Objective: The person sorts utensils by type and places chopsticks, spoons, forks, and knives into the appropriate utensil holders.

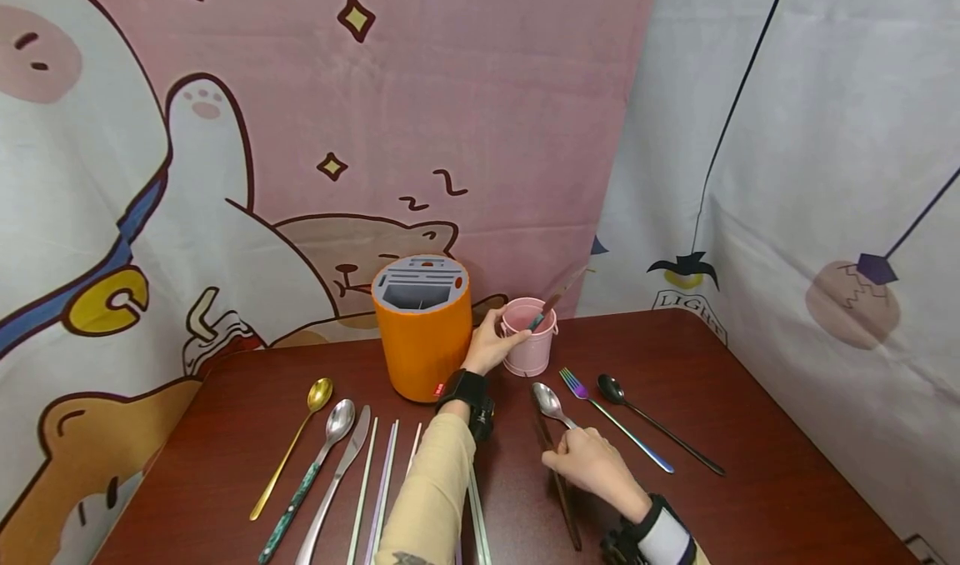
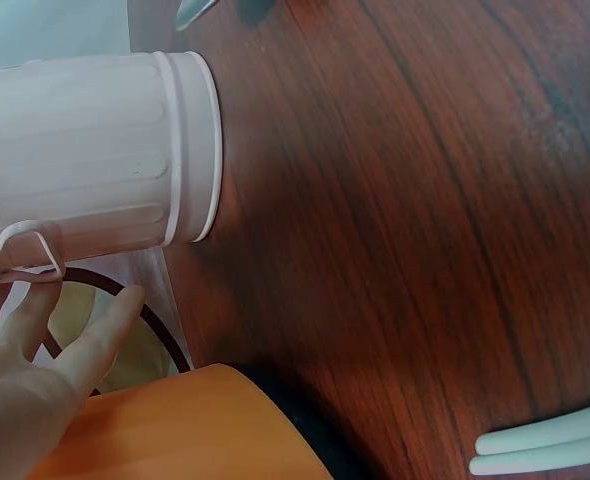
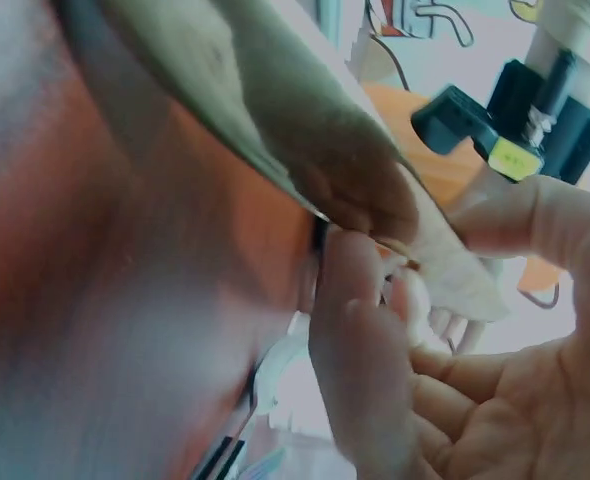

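Observation:
At the back of the table, my left hand holds the small pink bucket at its left side, thumb over the front rim. The fingers reach to its side handle in the left wrist view. A slim brownish and teal utensil leans out of the bucket; its kind is unclear. My right hand pinches a shiny metal knife between thumb and fingers, low over the table. Right beside that hand lies a silver spoon, its handle partly hidden under the hand.
An orange cylindrical holder with a grey slotted top stands left of the bucket. A rainbow fork and black spoon lie at right. At left lie a gold spoon, teal-handled spoon, silver knife and several chopsticks.

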Demonstrator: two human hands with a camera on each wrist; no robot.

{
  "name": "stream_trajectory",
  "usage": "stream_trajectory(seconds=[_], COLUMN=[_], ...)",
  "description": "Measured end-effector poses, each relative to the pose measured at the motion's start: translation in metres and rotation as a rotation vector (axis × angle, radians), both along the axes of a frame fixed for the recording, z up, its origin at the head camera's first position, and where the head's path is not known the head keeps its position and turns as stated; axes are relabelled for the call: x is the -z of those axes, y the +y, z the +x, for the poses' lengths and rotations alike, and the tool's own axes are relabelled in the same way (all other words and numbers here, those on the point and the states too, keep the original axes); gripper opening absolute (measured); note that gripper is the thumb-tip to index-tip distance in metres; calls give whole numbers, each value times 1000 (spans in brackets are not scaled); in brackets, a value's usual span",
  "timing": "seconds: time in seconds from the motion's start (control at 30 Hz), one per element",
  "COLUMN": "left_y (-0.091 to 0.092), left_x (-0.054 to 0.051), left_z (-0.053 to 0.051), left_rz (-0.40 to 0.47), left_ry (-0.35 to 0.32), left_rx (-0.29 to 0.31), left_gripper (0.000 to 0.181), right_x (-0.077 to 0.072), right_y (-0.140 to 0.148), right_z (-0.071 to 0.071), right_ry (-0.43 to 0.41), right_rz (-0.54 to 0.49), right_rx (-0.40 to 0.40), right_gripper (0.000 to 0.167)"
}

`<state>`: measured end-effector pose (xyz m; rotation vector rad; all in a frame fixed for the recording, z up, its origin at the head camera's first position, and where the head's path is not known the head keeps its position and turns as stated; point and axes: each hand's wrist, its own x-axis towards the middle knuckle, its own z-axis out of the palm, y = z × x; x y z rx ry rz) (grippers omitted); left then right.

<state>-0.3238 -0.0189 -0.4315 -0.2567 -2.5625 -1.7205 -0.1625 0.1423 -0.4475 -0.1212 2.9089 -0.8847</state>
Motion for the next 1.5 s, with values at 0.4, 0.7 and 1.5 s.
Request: stream_trajectory(seconds=[0.4, 0.7, 1.5], left_y=[-1, 0, 0], left_x=[0, 2, 1], left_z=[1, 0, 0], left_rz=[-17, -5, -2], left_ry=[-10, -5, 8], left_rx=[-10, -8, -2], left_gripper=[72, 71, 70], right_x=[-4, -11, -50], right_y=[20, 29, 30], right_z=[-20, -33, -86], right_ry=[-15, 10, 488], right_rz=[-273, -587, -1214], right_rx=[15, -57, 244], right_gripper=[9, 21, 9])
